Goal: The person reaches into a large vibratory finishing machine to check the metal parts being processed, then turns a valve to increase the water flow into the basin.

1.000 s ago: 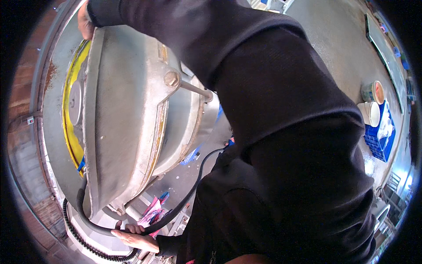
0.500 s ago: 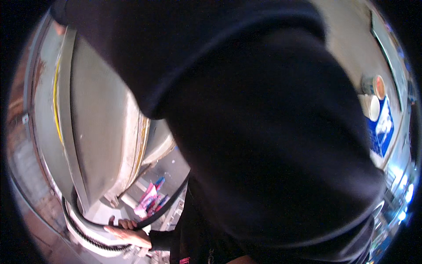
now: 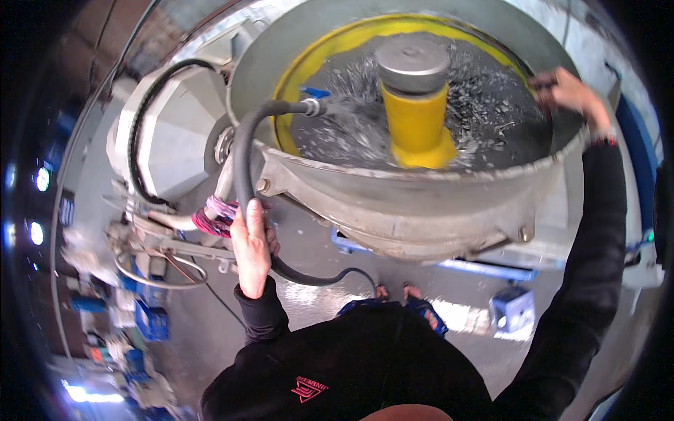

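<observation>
A large round vibratory finishing bowl point(image 3: 379, 179) stands in front of me, its inside lined in yellow. Dark wet liquid with many small shiny metal pieces point(image 3: 351, 133) fills it, blurred as if moving. A yellow centre post point(image 3: 416, 123) with a grey metal cap rises from the middle. My left hand point(image 3: 254, 242) is wrapped round a thick black hose point(image 3: 243, 151), whose metal-ended nozzle points into the bowl over the near left rim. My right hand point(image 3: 567, 92) is above the bowl's right side, fingers dark-stained, slightly apart and somewhat blurred; I make out nothing held.
At left stands a pale angular housing point(image 3: 168, 133) with a black ribbed hose. Pink cloth point(image 3: 216, 216) is tied round a pipe beside it. Blue crates point(image 3: 151, 319) stand on the left floor, and a blue box point(image 3: 512, 309) sits below the bowl. The hose trails near my feet.
The view has swung from a black sleeve covering most of it to the bowl and both hands. My left hand is on the hose now; my right hand has come into view over the bowl.
</observation>
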`<state>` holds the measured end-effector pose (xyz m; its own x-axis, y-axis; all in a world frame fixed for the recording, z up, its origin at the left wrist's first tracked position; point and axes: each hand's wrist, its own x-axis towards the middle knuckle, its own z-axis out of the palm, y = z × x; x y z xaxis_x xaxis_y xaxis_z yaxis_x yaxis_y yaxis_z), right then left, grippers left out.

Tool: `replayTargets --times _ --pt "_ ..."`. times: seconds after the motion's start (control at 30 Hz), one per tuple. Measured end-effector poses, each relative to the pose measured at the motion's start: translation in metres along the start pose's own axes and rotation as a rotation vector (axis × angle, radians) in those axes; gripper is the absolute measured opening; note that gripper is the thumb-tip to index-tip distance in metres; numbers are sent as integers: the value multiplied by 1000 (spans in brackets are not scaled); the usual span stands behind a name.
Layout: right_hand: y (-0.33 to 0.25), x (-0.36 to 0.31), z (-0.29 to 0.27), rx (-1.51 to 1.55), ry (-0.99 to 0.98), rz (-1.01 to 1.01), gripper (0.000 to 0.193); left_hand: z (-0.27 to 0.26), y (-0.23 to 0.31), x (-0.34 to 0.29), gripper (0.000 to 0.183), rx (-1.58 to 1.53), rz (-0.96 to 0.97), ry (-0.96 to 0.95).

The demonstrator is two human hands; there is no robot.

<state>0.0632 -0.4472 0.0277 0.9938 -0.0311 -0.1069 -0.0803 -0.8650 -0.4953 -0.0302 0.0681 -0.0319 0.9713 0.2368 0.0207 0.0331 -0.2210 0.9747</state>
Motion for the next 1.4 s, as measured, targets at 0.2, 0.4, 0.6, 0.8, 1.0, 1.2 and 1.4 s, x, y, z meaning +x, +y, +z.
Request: replayTargets --times 0.2,0.4,0.6,0.8,1.0,1.2,1.4 --pt "0 -13 -3 -84 5 45 41 8 -6 -4 32 -24 31 -43" --pt "-20 -18 -2 -110 6 73 37 8 -1 -3 32 -54 15 -31" --pt "-16 -16 4 -43 41 1 36 7 0 -4 31 -11 37 -13" --pt "-19 -21 -1 -102 48 13 38 6 0 -1 28 -38 30 -27" --pt "-23 -20 0 -123 36 92 39 4 -3 -2 24 -57 30 -45" --pt "-9 -22 -2 -102 69 19 37 5 -4 4 24 -40 -24 -56" --pt "-8 -15 2 -64 49 8 38 -3 -6 1 28 -40 32 -84"
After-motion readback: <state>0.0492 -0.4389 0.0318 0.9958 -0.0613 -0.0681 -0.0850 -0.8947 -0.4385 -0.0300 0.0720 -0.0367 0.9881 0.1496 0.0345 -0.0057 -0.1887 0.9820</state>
